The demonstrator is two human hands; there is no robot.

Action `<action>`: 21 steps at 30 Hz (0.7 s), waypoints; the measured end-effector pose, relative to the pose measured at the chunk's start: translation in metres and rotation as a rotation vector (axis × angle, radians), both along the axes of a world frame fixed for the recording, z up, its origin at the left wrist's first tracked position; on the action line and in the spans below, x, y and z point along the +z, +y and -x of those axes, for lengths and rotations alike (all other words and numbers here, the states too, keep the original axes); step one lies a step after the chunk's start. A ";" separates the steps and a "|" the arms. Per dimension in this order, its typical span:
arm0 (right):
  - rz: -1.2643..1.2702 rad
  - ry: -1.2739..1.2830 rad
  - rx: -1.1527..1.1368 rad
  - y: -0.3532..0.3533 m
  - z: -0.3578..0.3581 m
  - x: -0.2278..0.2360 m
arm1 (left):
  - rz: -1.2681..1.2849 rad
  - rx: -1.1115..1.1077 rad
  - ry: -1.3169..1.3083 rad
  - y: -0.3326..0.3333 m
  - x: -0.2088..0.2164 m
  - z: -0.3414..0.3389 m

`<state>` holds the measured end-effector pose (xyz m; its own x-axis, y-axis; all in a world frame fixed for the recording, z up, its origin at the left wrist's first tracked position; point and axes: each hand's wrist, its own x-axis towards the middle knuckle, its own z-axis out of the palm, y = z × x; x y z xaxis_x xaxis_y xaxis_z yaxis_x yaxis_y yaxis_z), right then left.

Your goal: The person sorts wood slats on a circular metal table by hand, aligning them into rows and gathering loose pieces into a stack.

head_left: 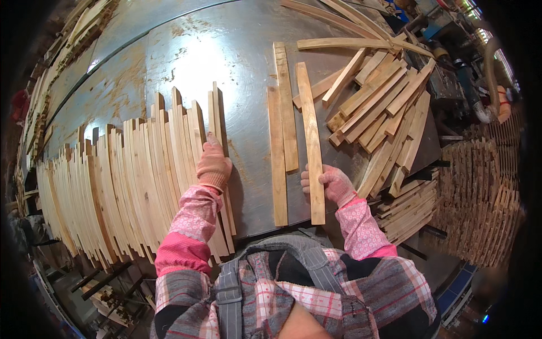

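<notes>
Both my hands wear pinkish work gloves below patterned pink sleeves. My left hand [214, 165] is closed over the rightmost wooden strips [217, 113] of a long row, its fingertips pointing away from me; its grip is partly hidden. The row of upright-lying pale strips [130, 186] stretches to the left. My right hand [334, 185] grips the near part of a single wooden strip [309, 130], thumb on the near face and fingers behind it. Just left of that strip, two more wooden strips [287, 113] lie side by side on the metal table [251, 169].
A loose, crisscrossed pile of wooden strips [384, 101] covers the table's right side. Stacked strips [412, 209] sit on a rack below it, and larger stacks [480, 198] stand farther right. More strips [68, 51] line the far left. Machinery with a hose [490, 73] is at the upper right.
</notes>
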<state>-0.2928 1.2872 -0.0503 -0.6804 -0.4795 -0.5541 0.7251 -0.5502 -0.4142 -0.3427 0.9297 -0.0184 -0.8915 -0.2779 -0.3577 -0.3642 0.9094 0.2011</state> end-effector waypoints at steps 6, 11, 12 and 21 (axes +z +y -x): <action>0.086 0.027 0.067 -0.007 -0.010 -0.008 | -0.061 0.028 -0.066 -0.002 0.003 0.002; -0.281 0.072 0.231 -0.057 -0.008 0.018 | -0.234 0.209 0.022 -0.008 0.002 0.014; -0.348 0.112 0.275 -0.072 -0.008 0.017 | -0.262 0.223 0.065 -0.008 -0.006 0.016; -0.696 0.293 0.579 -0.171 -0.005 0.017 | -0.814 0.519 0.153 -0.001 -0.044 0.006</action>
